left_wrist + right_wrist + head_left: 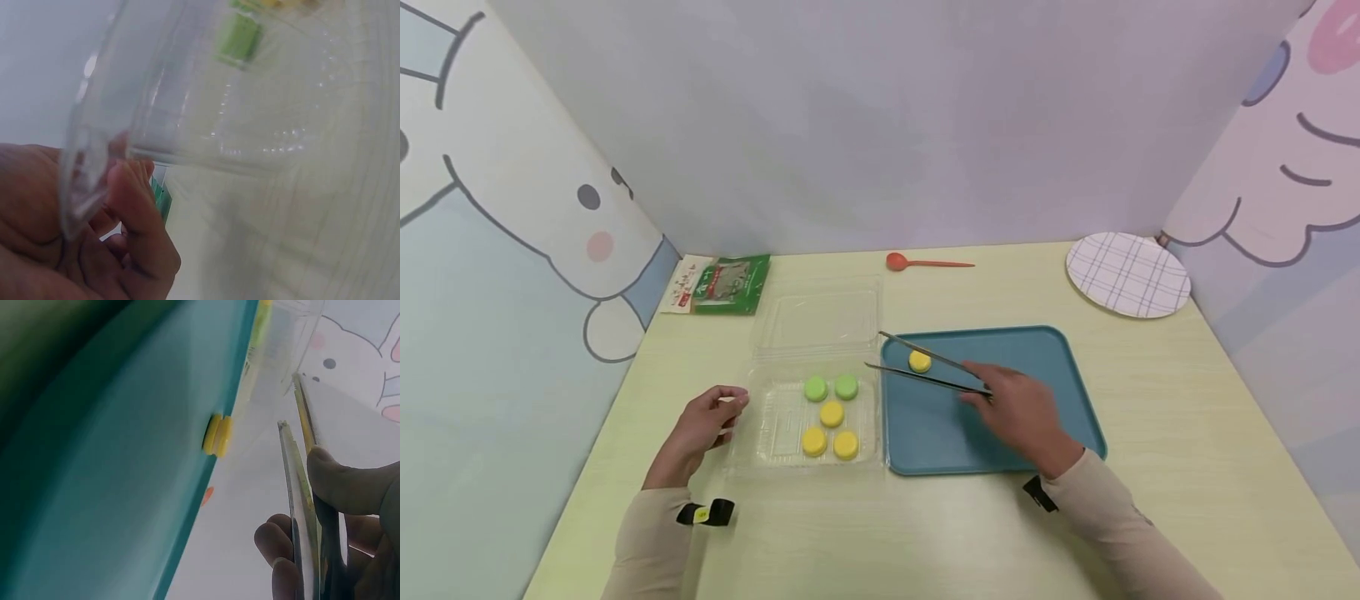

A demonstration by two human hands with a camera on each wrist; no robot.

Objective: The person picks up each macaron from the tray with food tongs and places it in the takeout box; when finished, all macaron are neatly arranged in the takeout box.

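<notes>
My right hand (1018,412) holds metal tongs (936,386) over the blue tray (992,442). The tongs' two arms stand apart, their tips pointing left past the tray's edge. A yellow macaron (920,361) lies near the tray's upper left corner; in the right wrist view the same macaron (217,435) shows its two shells. On the left, an open clear plastic box (782,425) contains two green macarons (816,388) and three yellow macarons (832,413). My left hand (706,425) pinches the box's left rim between thumb and fingers, as the left wrist view shows.
The box's clear lid (820,321) lies folded back behind it. A green and white food packet (722,285) is at the back left. Along the back lies a red spoon (897,262), and a checked oval plate (1127,275) is at the back right. Printed walls enclose the table.
</notes>
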